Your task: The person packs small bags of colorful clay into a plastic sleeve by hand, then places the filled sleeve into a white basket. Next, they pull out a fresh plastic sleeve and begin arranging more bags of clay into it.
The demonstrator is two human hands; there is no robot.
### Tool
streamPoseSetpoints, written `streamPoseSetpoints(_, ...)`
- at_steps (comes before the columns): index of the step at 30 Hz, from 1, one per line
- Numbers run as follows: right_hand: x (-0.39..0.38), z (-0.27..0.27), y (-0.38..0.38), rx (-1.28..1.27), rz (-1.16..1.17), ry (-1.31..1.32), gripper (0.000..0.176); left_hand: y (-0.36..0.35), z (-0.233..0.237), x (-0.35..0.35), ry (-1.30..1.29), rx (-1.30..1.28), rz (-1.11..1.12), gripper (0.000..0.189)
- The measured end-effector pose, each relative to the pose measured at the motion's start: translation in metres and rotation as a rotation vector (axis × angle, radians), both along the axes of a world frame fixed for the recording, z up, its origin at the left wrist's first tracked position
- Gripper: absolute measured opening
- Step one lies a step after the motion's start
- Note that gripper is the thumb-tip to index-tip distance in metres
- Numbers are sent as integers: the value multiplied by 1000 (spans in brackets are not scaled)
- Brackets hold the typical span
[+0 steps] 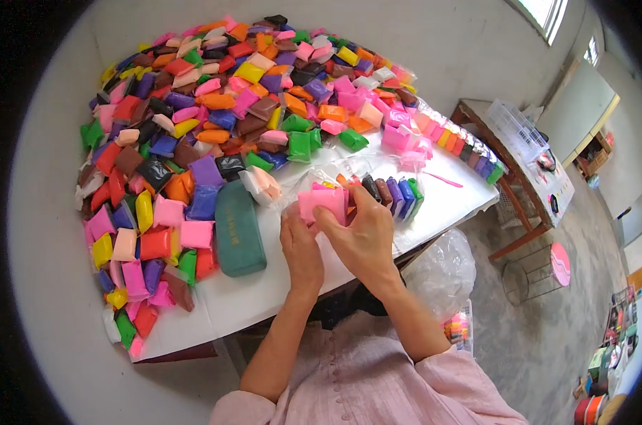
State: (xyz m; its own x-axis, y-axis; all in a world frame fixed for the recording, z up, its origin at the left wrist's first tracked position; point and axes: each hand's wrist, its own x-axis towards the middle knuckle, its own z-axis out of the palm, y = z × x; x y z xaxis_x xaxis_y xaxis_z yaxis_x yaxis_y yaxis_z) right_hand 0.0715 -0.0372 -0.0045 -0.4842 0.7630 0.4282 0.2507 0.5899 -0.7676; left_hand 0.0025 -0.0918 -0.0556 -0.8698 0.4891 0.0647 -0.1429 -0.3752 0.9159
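My left hand (300, 244) and my right hand (365, 241) meet near the table's front edge, both closed around a pink packet (324, 203) of what looks like soft clay. My right thumb presses on its face. Just beyond my right hand, a row of packets stands on edge: a black packet (370, 187), a brown one, a purple packet (396, 197), blue ones and a green packet (415, 196). Bits of yellow and orange show behind my fingers, partly hidden. Left of my hands, a peach packet (264, 184) sits in clear plastic beside a dark green case (239, 230).
A large heap of coloured packets (215, 99) covers the table's back and left. Another colour-ordered row (457, 144) lies at the right edge, near a pink stick (443, 180). A clear plastic bag (445, 273) hangs by the front edge. A stool (560, 264) and side table (519, 205) stand right.
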Motion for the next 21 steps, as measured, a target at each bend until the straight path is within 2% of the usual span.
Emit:
streamPoseSetpoints(1,-3,-5,0,4,-15,25,48,0,-1,0,-11,32,-2,43)
streamPoseSetpoints(4,-10,-21,-1,280,-176,16,41,-5,-7,2,171,-119,24,45)
streamPoseSetpoints(7,-17,-27,-6,415,-222,10,44,-8,2,6,136,-57,4,46)
streamPoseSetpoints(10,-20,-32,-8,396,-216,-77,46,-9,-1,9,195,-13,11,48)
streamPoseSetpoints(13,-28,-39,-7,392,-238,-134,46,-4,-9,14,286,-10,156,49)
streamPoseSetpoints(16,-32,-42,-6,451,-256,-156,38,-8,-12,21,491,-87,212,47)
streamPoseSetpoints(19,-37,-50,0,514,-282,-213,34,-16,-8,12,566,-246,113,46)
streamPoseSetpoints(21,-24,-42,-2,485,-187,-230,39,-13,-8,13,532,-225,110,44)
